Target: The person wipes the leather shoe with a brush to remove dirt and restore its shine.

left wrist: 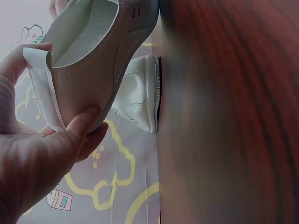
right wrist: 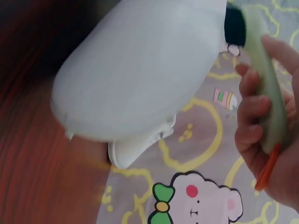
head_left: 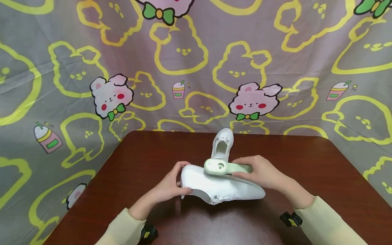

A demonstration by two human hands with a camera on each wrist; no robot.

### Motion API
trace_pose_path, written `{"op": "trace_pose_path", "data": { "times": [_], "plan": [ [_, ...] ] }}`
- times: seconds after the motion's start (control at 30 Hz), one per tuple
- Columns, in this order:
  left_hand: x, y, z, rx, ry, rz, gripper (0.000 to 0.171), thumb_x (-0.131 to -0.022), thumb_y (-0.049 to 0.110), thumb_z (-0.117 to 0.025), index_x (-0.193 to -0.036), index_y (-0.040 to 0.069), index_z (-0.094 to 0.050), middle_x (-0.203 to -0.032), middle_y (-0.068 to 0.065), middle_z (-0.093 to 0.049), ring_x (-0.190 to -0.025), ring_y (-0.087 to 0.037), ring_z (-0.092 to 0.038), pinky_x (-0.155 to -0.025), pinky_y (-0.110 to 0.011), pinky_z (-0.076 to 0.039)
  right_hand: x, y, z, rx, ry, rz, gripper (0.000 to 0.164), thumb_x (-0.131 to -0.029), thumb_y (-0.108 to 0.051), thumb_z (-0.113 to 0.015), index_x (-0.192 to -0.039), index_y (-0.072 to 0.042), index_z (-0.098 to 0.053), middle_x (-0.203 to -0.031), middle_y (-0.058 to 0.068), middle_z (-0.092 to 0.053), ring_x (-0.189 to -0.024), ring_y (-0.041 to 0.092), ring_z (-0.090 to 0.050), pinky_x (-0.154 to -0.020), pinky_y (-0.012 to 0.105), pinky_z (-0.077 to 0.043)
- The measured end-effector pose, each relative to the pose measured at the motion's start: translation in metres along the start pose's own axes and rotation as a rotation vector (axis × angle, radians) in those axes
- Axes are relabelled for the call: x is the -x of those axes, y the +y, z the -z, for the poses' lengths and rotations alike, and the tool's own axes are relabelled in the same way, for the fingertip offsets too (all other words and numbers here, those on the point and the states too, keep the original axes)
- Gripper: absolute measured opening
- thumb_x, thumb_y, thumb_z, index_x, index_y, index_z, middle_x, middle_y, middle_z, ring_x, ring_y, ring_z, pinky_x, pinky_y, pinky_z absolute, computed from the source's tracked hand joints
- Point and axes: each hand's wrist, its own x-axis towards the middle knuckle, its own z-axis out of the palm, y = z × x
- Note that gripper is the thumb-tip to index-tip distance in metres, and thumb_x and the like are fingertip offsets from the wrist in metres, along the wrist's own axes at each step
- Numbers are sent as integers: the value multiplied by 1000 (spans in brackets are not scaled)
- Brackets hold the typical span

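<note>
A white shoe (head_left: 220, 186) is held on its side above the table, sole away from me and toe to the right. My left hand (head_left: 167, 185) grips it by the heel, with thumb and fingers round the back, as the left wrist view also shows. In my right hand (head_left: 261, 170) is a pale green scrub brush (head_left: 212, 166), its handle wrapped by curled fingers. Dark bristles (right wrist: 235, 26) face the shoe's sole; an orange loop (right wrist: 268, 169) hangs at the handle's end. The brush head lies along the sole's upper edge.
A second white shoe (head_left: 226, 136) rests farther back on the dark brown table (head_left: 159, 149), toe pointing away. Behind the table hangs a grey cloth (head_left: 211, 81) with yellow outlines and cartoon animals.
</note>
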Motion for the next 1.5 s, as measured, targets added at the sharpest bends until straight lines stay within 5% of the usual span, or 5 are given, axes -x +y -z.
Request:
{"op": "trace_pose_path", "data": {
  "times": [0.13,0.4,0.73,1.07,1.5],
  "plan": [
    [0,1,0,7,-4,4,75,-75,-3,-77,-135,2,-32,-131,-18,-42,-116,-32,-46,-85,-30,-50,0,-3,-1,-26,6,13,29,-85,-37,-75,-109,-21,-72,-95,-16,-67,-80,3,-57,-71,30,-49],
    [-1,2,1,27,-11,-17,77,-74,-5,-77,-136,2,-32,-130,-18,-42,-115,-32,-47,-85,-31,-51,-3,-24,-6,-15,-71,245,29,-85,-39,-74,-109,-22,-73,-98,-18,-67,-77,-2,-56,-67,23,-47],
    [-1,4,2,4,-25,6,76,-76,-3,-77,-136,3,-32,-132,-17,-41,-118,-32,-45,-88,-30,-48,-8,-8,-2,-12,28,-21,34,-84,-42,-74,-111,-20,-72,-97,-15,-68,-85,4,-59,-76,33,-50],
    [-2,5,3,34,-29,-45,76,-74,-3,-78,-136,0,-32,-129,-18,-43,-116,-33,-47,-88,-31,-49,-9,-33,-9,-25,-62,269,31,-85,-40,-74,-109,-22,-73,-100,-17,-67,-79,-2,-57,-68,22,-47],
    [1,4,2,34,-27,-9,77,-74,-6,-77,-136,1,-32,-132,-18,-41,-117,-32,-46,-88,-29,-49,-19,-17,-3,-4,28,-9,34,-83,-36,-77,-111,-17,-73,-99,-10,-69,-82,4,-59,-73,32,-50]
  ]
}}
